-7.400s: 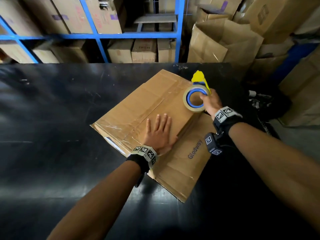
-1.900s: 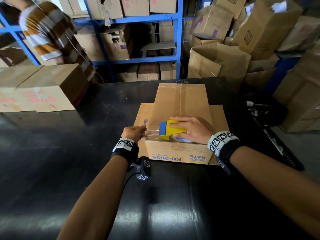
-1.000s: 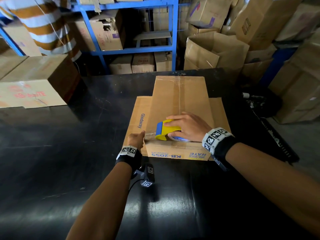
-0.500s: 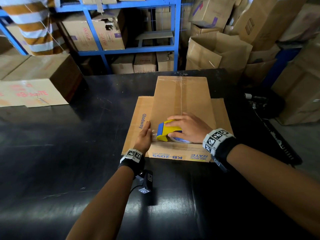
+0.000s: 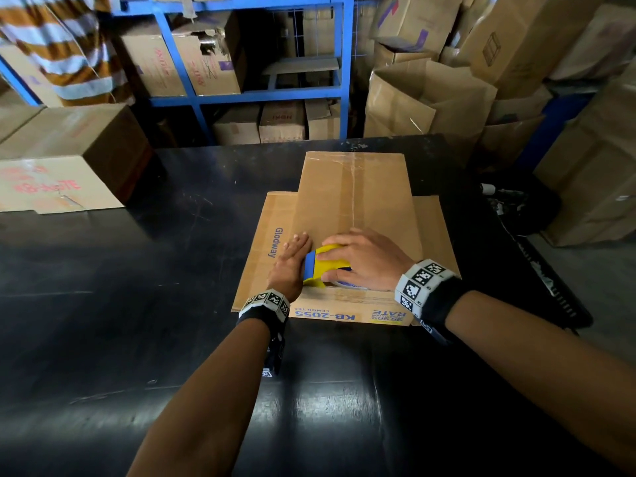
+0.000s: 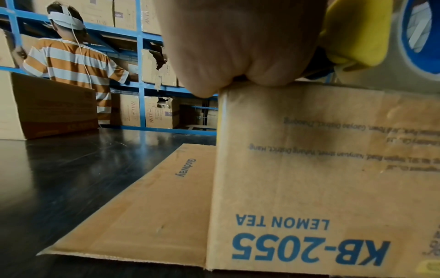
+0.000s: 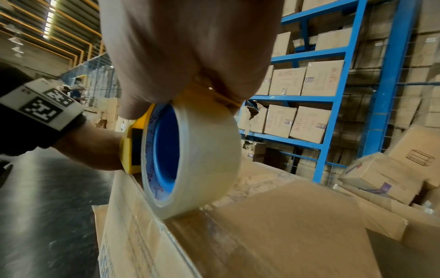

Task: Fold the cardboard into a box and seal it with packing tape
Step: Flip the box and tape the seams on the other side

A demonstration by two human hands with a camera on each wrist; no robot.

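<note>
On the box (image 5: 354, 197), right hand (image 5: 364, 259) grips tape dispenser (image 5: 323, 266), left hand (image 5: 292, 263) flat

A glossy black counter (image 5: 103, 304) fills the warehouse foreground, with a closed carton bearing faded red lettering (image 5: 65, 163) sitting at its far left corner. Behind it, blue steel shelving (image 5: 241, 94) holds rows of brown boxes, some torn. A person in an orange-and-white striped shirt (image 6: 71, 58) stands facing the racks, a white strap around the head. More cartons are heaped loosely at right (image 5: 430, 94).
</note>
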